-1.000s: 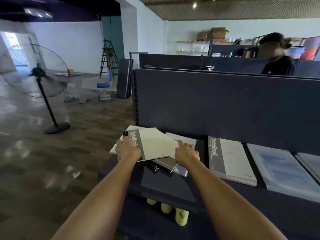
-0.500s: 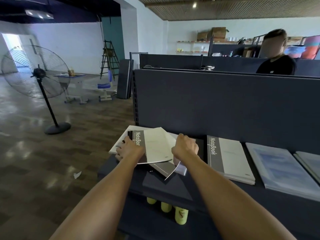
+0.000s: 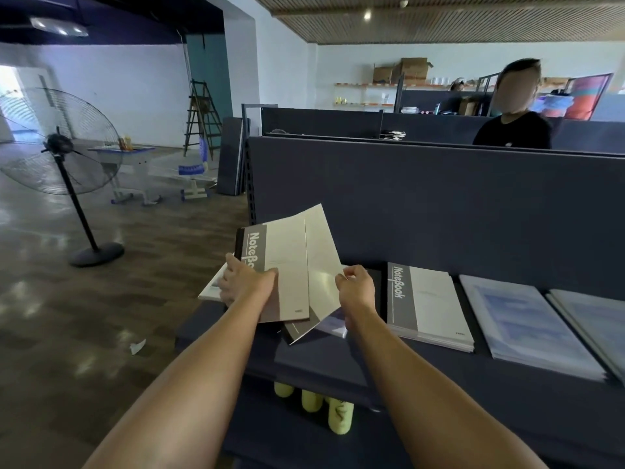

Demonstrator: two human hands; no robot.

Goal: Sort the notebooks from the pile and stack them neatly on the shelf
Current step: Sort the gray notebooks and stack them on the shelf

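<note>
My left hand [image 3: 245, 282] grips a grey-and-cream "NoteBook" notebook [image 3: 287, 265] by its left edge and holds it tilted up above the pile. My right hand [image 3: 355, 289] pinches the edge of a second cream notebook [image 3: 321, 262] that leans up behind the first. Beneath them on the dark shelf [image 3: 324, 363] lie the pile's other notebooks [image 3: 211, 289], partly hidden. To the right lies a neat stack of matching "NoteBook" notebooks [image 3: 426, 306].
Bluish notebook stacks [image 3: 527, 330] lie further right on the shelf. Yellow bottles [image 3: 340, 418] stand on the shelf below. A dark partition [image 3: 439, 204] backs the shelf, with a person [image 3: 514, 123] behind it. A standing fan [image 3: 61, 143] is on the floor at left.
Both hands have lifted the two top notebooks off the pile and tilted them upward. The person behind the partition has turned towards me.
</note>
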